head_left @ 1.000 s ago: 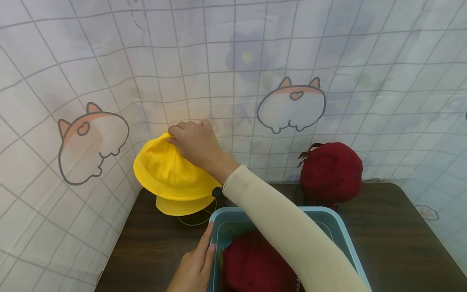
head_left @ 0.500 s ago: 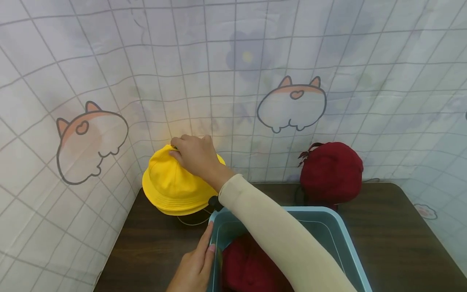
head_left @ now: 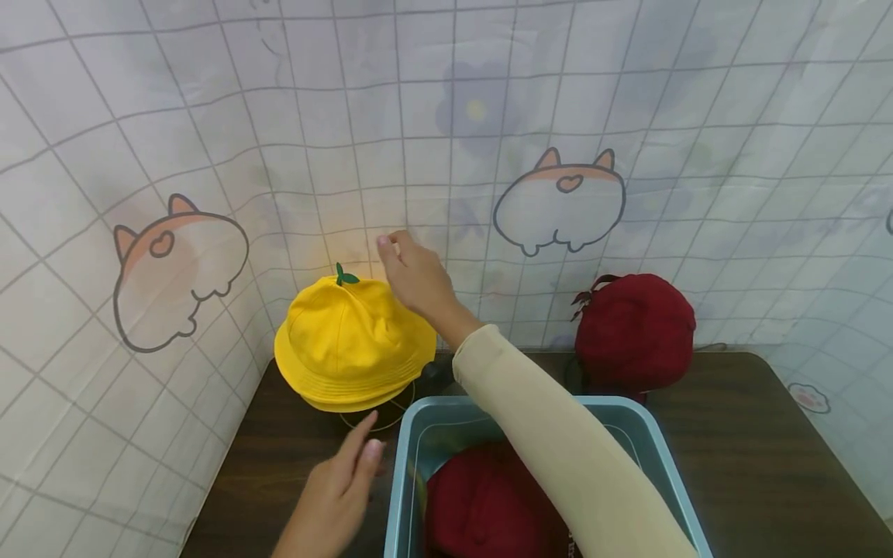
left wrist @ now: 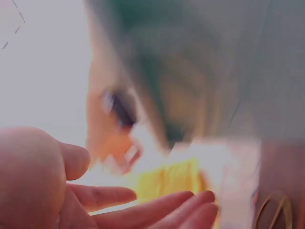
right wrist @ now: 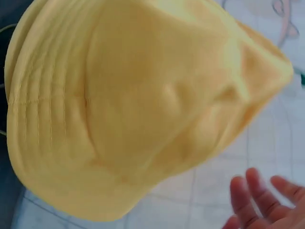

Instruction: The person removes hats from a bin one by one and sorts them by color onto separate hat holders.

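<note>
A yellow bucket hat (head_left: 342, 333) with a green sprout on top sits on a wire stand (head_left: 373, 415) at the back left. A second yellow brim edge shows just beneath it. My right hand (head_left: 422, 279) is off the hat, raised beside its crown on the right; its fingers, loosely bent in the right wrist view, hold nothing. Between the hat and the blue tub (head_left: 394, 504), my left hand (head_left: 331, 488) hovers near the tub's left rim, apart from it. Its fingers are extended and hold nothing. In the left wrist view much is blurred.
Dark red hats (head_left: 481, 496) lie in the tub, partly hidden by my right sleeve (head_left: 558, 434). Another dark red hat (head_left: 635, 333) sits on a stand at the back right. A printed cloth backdrop (head_left: 446, 93) rises behind the dark wooden table (head_left: 760, 449).
The yellow hat has come down over the yellow brim below it, and my right hand has let go and moved up and right. My left hand has left the tub's rim, moving left.
</note>
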Demonstrator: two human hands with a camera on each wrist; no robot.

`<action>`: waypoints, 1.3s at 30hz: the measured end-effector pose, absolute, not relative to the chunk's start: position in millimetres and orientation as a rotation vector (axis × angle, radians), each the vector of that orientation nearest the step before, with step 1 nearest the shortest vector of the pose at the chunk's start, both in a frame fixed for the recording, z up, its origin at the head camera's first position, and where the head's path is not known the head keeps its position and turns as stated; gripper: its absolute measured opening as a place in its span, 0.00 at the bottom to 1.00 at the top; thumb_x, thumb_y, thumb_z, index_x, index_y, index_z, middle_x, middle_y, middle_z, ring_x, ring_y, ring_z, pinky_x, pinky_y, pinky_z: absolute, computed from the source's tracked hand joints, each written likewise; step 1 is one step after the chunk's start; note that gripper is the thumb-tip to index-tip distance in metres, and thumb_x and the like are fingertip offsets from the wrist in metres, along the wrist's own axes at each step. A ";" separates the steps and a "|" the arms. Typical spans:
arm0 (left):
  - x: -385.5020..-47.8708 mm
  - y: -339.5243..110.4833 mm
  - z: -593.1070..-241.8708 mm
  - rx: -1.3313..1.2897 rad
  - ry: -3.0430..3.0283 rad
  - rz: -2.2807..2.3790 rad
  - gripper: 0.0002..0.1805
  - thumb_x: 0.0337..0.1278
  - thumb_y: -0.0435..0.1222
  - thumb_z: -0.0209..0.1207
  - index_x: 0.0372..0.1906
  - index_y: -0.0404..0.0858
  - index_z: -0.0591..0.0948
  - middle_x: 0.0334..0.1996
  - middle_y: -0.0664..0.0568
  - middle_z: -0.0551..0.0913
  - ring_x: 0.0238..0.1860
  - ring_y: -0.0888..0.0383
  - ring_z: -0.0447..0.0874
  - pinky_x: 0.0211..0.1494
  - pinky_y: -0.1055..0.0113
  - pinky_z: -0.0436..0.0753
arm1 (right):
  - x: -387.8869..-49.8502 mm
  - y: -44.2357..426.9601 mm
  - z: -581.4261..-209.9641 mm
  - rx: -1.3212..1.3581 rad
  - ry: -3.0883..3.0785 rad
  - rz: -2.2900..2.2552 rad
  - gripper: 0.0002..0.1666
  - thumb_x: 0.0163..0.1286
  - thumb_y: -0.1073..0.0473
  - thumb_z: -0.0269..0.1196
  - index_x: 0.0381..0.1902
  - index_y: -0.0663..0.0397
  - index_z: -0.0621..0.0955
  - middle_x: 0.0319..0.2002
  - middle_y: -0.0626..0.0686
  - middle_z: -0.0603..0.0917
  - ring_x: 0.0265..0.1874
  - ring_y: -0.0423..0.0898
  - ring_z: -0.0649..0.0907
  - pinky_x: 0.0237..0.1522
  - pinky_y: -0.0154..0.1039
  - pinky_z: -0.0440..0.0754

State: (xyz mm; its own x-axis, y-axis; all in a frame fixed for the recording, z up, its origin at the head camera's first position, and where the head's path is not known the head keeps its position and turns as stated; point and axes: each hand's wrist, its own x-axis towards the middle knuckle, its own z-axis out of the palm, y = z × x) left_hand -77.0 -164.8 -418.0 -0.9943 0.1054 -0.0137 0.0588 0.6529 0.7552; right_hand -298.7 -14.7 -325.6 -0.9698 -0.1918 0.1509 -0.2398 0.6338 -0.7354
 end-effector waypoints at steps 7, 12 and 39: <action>-112.8 -216.9 -402.2 -0.147 2.945 1.404 0.28 0.82 0.54 0.39 0.66 0.40 0.75 0.48 0.46 0.87 0.44 0.53 0.88 0.38 0.68 0.87 | -321.1 12.2 -351.9 0.025 -2.926 1.486 0.31 0.83 0.36 0.40 0.59 0.53 0.76 0.43 0.52 0.82 0.38 0.48 0.81 0.46 0.46 0.80; -139.1 -245.4 -408.5 -0.323 3.093 1.248 0.28 0.82 0.51 0.39 0.65 0.34 0.75 0.49 0.38 0.84 0.46 0.45 0.84 0.45 0.54 0.83 | -330.9 19.2 -370.4 -0.144 -3.092 1.522 0.29 0.83 0.39 0.43 0.39 0.56 0.78 0.21 0.49 0.69 0.16 0.45 0.64 0.22 0.40 0.67; -207.2 -279.0 -457.2 -0.582 2.610 1.859 0.08 0.79 0.31 0.44 0.53 0.30 0.64 0.34 0.47 0.74 0.29 0.57 0.79 0.31 0.72 0.83 | -341.1 9.0 -406.8 -0.217 -3.254 1.429 0.23 0.77 0.65 0.49 0.19 0.56 0.77 0.11 0.46 0.62 0.11 0.40 0.56 0.16 0.34 0.60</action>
State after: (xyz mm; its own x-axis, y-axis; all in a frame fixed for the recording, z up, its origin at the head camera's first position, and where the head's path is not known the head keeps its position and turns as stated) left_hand -207.2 -279.0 -457.2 -0.9297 -0.3511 -0.1108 -0.2194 0.2869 0.9325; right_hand -341.1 9.0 -406.8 -0.9062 -0.0571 -0.4189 0.2698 0.6847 -0.6771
